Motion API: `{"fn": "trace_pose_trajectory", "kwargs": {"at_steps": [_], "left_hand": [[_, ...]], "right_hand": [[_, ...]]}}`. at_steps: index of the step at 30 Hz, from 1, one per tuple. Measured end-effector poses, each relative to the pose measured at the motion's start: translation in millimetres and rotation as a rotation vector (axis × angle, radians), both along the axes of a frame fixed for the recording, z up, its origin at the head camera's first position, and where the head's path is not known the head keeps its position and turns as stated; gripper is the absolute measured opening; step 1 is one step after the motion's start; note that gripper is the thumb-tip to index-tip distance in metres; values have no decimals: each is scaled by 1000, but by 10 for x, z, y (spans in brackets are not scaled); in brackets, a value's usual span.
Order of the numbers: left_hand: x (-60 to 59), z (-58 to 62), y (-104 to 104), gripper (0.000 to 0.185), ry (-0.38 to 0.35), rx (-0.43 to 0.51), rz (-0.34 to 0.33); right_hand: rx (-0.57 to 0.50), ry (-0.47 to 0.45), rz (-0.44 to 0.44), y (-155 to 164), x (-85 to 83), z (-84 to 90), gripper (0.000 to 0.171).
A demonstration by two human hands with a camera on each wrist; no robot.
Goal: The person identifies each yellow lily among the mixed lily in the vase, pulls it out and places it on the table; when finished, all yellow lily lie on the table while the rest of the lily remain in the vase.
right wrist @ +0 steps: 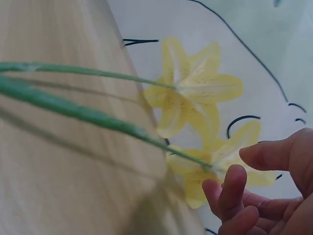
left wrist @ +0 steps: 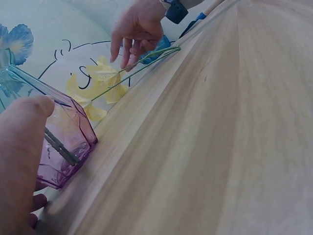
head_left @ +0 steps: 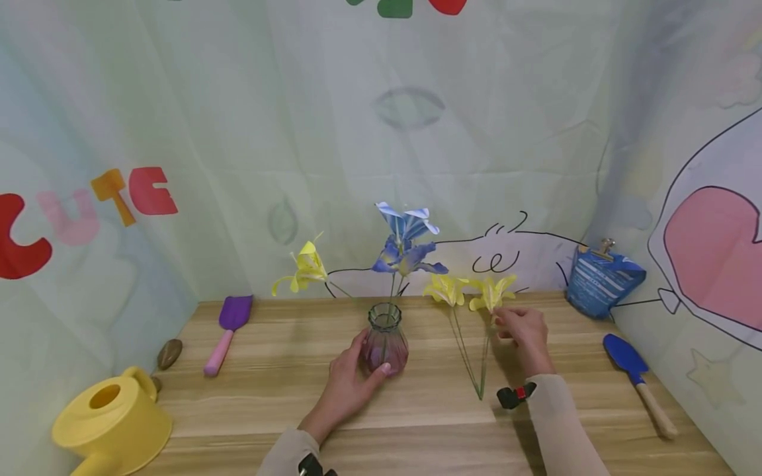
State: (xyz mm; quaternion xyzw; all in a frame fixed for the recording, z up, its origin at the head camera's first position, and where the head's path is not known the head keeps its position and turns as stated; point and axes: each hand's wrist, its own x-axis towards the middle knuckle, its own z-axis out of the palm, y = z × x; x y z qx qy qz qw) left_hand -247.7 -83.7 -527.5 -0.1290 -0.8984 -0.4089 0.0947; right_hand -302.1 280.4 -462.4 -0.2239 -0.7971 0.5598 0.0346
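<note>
My left hand (head_left: 370, 357) grips a small purple glass vase (head_left: 387, 344) standing mid-table; in the left wrist view my thumb (left wrist: 22, 142) lies on the vase (left wrist: 68, 132). A blue paper flower (head_left: 407, 241) stands in it. A yellow flower (head_left: 306, 268) leans to the vase's left. Two more yellow flowers (head_left: 446, 289) (head_left: 491, 294) lie on the table with long green stems (head_left: 482, 360). My right hand (head_left: 503, 324) hovers at the nearer flower (right wrist: 225, 156), its curled fingers (right wrist: 234, 196) touching near the head and the thumb apart from them.
A yellow watering can (head_left: 110, 416) sits at the front left, with a stone (head_left: 169, 352) and a purple trowel (head_left: 226, 330) behind it. At the right are a blue bag (head_left: 601, 281) and a blue trowel (head_left: 634, 377). Fabric backdrops close three sides.
</note>
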Motion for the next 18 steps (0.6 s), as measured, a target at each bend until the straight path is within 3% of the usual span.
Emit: {"fn": "trace_pose_trajectory", "kwargs": {"at_steps": [12,18], "left_hand": [[1,-2,-4,85,0,-6,5],[8,-16,-20,85,7,-1,-2]], "right_hand": [[37,31,-5,-112,70,299,51],[36,123,39,-236,132,452,48]]}}
